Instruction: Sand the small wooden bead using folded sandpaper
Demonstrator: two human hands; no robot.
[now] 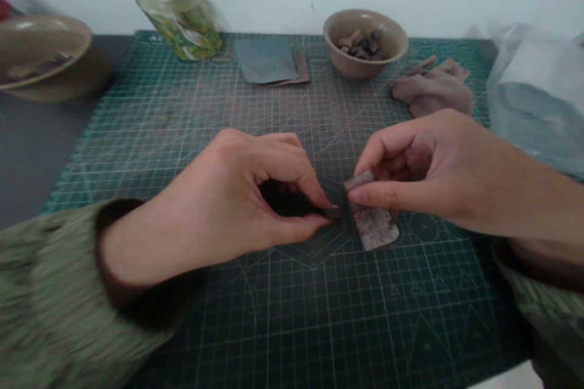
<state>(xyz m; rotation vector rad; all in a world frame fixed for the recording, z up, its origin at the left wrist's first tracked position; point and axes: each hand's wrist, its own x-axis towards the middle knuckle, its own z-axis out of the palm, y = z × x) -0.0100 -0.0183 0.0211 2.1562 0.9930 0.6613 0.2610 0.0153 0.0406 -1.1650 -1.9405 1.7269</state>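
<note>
My left hand (pixel 237 194) pinches a small dark block (pixel 333 212) between thumb and fingertips; part of the block is hidden by them. Just across a narrow gap, my right hand (pixel 410 170) grips a worn, speckled piece of sandpaper (pixel 375 227). Its upper edge is folded over between the thumb and forefinger, and the lower part hangs below the thumb. The block and the sandpaper are apart. Both hands are over the middle of a green cutting mat (pixel 237 328) with white grid lines.
Behind the hands stand a glass bottle (pixel 182 24), grey-blue sheets (pixel 264 60) and a brown bowl (pixel 365 63) of small dark pieces. A crumpled cloth (pixel 435 87) and clear plastic bag (pixel 538 91) lie at right. Another bowl (pixel 68 81) sits at far left, before the wall.
</note>
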